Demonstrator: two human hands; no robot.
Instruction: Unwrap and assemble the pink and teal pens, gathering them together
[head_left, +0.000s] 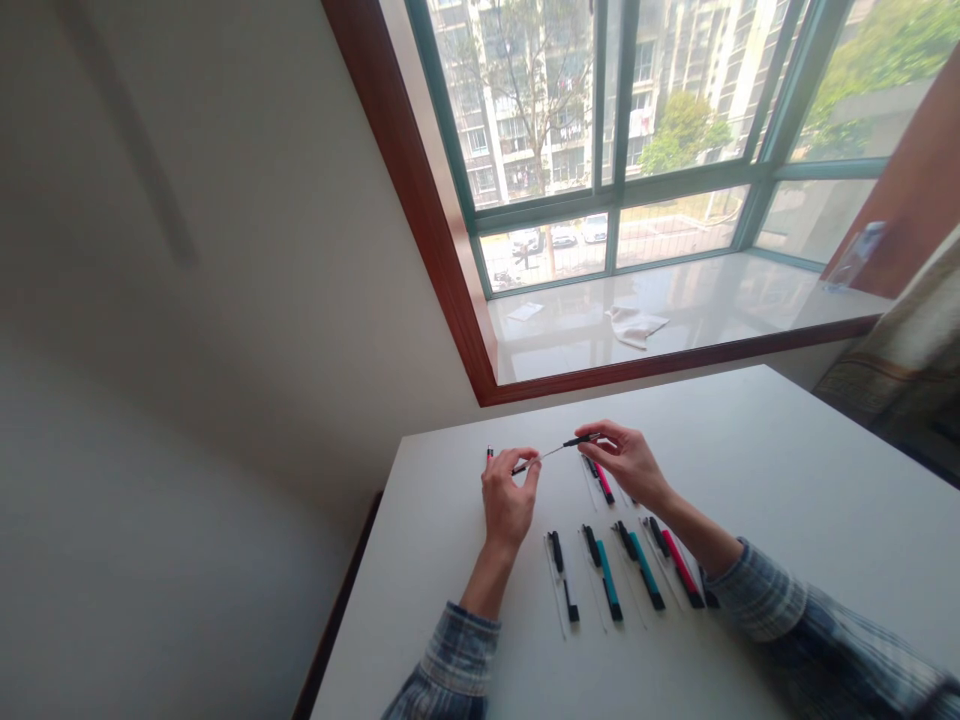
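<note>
Plaid sleeves (765, 600) reach forward over the smooth white table (431, 520): our left hand (508, 497), knuckles up, pinches a slim refill (551, 454) thumb-to-finger, while our right hand (624, 460), angled leftward, pinches the black grip (576, 440) at its other end; straight pen parts (605, 572) lie in rows nearby

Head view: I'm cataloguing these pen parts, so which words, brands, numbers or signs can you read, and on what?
No text can be read anywhere.
Teal pen barrels, red pen barrels, held pen piece: too small to make out any lettering.
Clear bottle, parked cars: too blurred to read any label or plate.
</note>
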